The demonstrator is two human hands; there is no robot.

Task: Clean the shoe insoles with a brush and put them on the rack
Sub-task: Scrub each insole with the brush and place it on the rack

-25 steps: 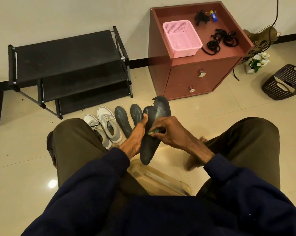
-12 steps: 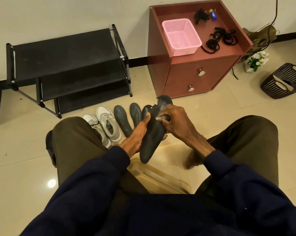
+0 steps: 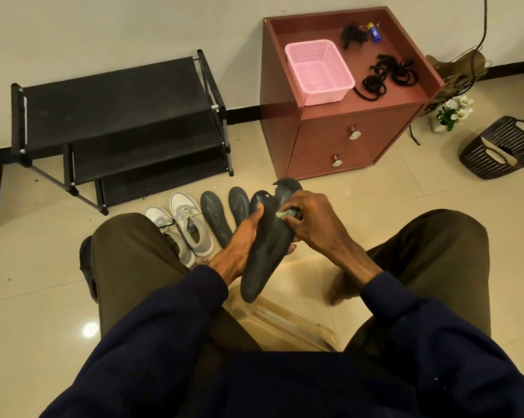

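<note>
From the head view, the left hand [image 3: 242,239] grips a dark insole [image 3: 266,251], tilted above the floor between the knees. The right hand's [image 3: 312,218] fingers pinch a green brush [image 3: 286,213] against the insole's upper half. The black rack [image 3: 116,110] stands at the floor's far edge.

The left hand [image 3: 241,239] grips the long dark grey foam insole [image 3: 266,251] from its left edge. Its thumb lies on the insole's face and its fingers wrap behind, with fingertips showing past the right edge. The right hand [image 3: 313,220] is over the insole's upper half, fingers curled round a small pale green brush [image 3: 287,213] that is pressed onto the insole. Both forearms, in dark navy sleeves [image 3: 164,321], rise towards the insole from either side of its lower end.
</note>
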